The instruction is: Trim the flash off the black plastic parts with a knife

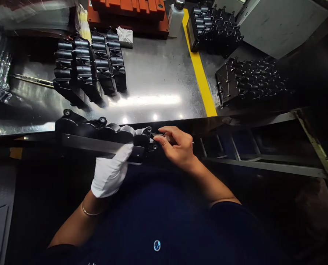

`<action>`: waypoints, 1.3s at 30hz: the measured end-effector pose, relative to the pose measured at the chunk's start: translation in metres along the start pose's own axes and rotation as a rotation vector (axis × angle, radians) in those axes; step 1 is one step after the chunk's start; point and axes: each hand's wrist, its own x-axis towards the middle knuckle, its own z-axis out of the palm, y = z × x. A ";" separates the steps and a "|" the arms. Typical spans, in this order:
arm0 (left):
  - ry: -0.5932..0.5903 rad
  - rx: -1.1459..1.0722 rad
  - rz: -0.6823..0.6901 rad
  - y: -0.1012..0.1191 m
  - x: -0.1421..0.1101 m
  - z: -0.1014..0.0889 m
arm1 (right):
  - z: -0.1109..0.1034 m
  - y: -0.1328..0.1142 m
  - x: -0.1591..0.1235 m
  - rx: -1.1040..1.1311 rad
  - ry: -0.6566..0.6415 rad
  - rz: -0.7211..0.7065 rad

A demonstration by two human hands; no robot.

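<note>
Carefully pinching a slim tool in the bare right hand, at the right-end lug of the black moulded part; cannot tell whether touching. Clasping that part from below in the gloved left hand, by the near edge of the worktop. Could skid off the lug and nick the ungloved hand, or scratch the part, from pressing too hard. Could also knock the worktop edge by twisting. Farther back, could topple the upright black parts by bumping against them.
</note>
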 end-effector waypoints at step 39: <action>-0.359 -0.075 -0.575 0.021 0.014 0.002 | -0.049 -0.009 0.043 -0.429 -0.515 -0.910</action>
